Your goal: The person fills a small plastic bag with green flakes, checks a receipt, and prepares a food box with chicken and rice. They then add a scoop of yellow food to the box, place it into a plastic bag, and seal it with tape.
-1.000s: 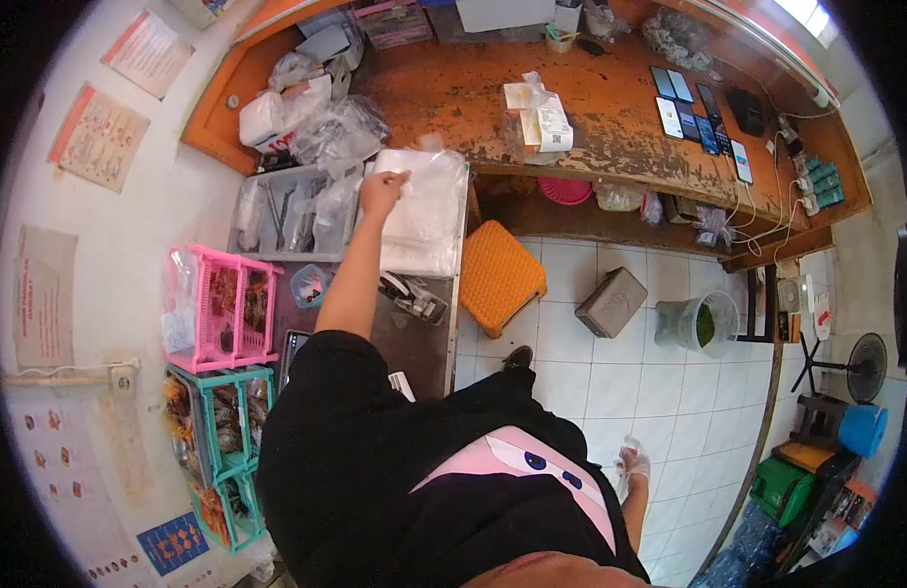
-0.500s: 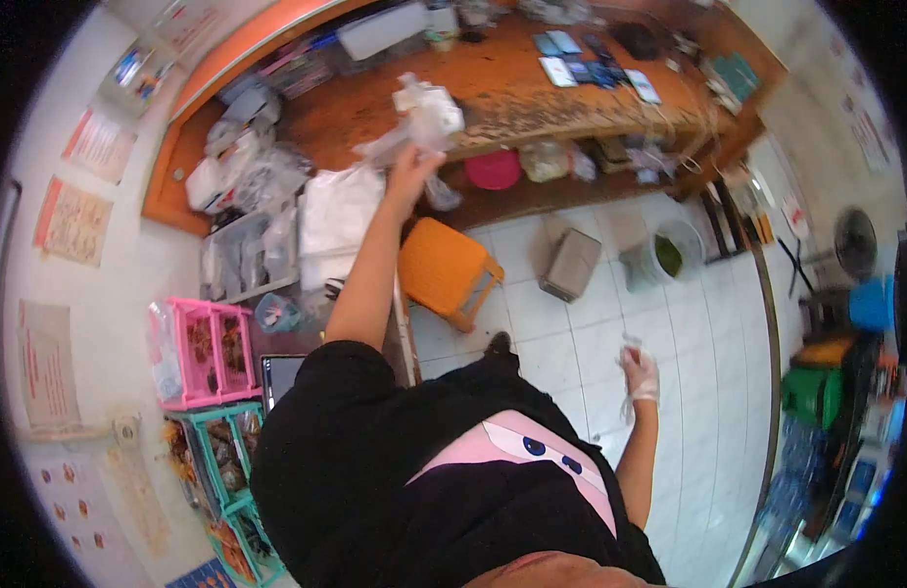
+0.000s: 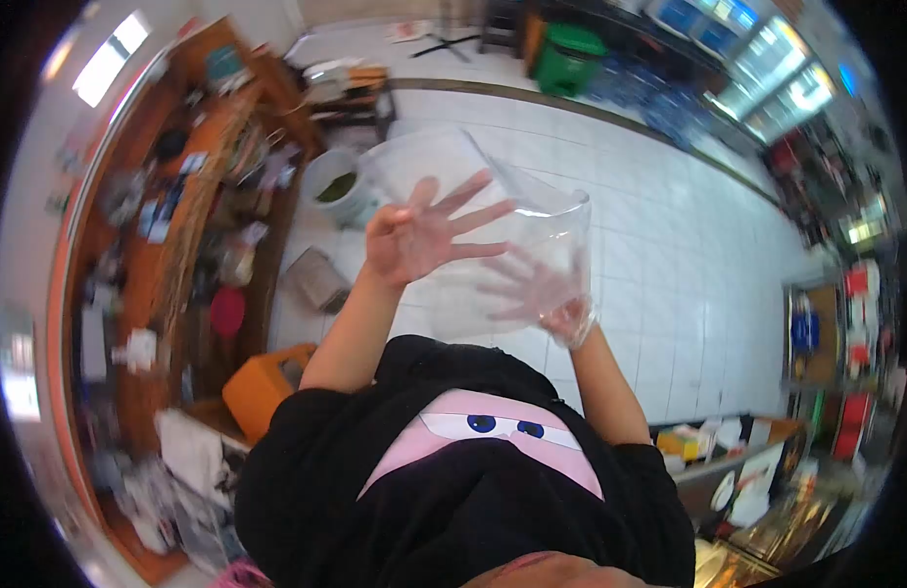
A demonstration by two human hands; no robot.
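Orange wood forms the desk [image 3: 145, 402], a white packet [image 3: 140, 350] near its front edge and a pink tub [image 3: 228, 312] below that edge. Past the stool [image 3: 262, 392] and grey box [image 3: 319, 279], a bucket [image 3: 349, 209] holds something green. The left hand [image 3: 411, 240], at the desk's front edge half a second ago, now spreads its fingers against clear plastic [image 3: 547, 225] over the floor. The gloved right hand [image 3: 554, 304], lowered before, is raised and open, fingers showing through it; inside or behind, I cannot tell. Rightmost, an open case [image 3: 681, 487] contains yellow and white items [image 3: 681, 441].
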